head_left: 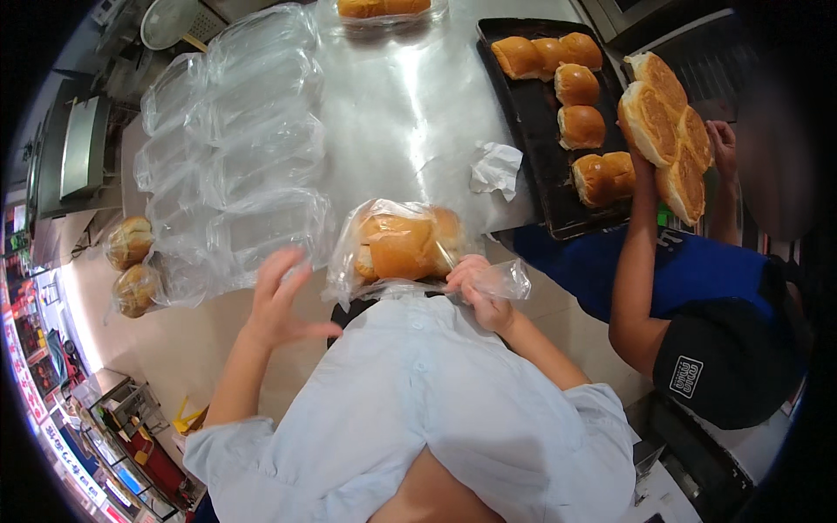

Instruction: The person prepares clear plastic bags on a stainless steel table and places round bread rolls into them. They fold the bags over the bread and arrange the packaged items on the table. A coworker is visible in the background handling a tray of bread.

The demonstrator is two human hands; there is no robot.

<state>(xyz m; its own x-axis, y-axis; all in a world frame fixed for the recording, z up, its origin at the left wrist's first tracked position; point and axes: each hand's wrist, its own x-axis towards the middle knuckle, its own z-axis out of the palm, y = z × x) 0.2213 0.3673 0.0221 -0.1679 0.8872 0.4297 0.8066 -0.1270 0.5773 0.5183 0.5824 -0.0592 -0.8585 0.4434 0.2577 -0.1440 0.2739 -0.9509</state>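
Observation:
Golden bread rolls (399, 247) sit inside a clear plastic bag (347, 253) at the table's near edge, right in front of my body. My right hand (478, 288) is closed on the bag's gathered end, which sticks out to the right of the fingers. To the left of the bag, my left hand (281, 301) is in the air with thumb and fingers apart, holding nothing. Left of it on the table lie rows of clear plastic trays (266, 161) in thin film.
A black baking tray (545, 166) with several rolls stands at the right. Beside it, a co-worker in a dark cap (724, 362) holds a joined slab of buns (667, 131). Crumpled white paper (497, 170) lies near the tray. Two wrapped buns (135, 266) rest at the left corner; wrapped bread (384, 9) lies far back.

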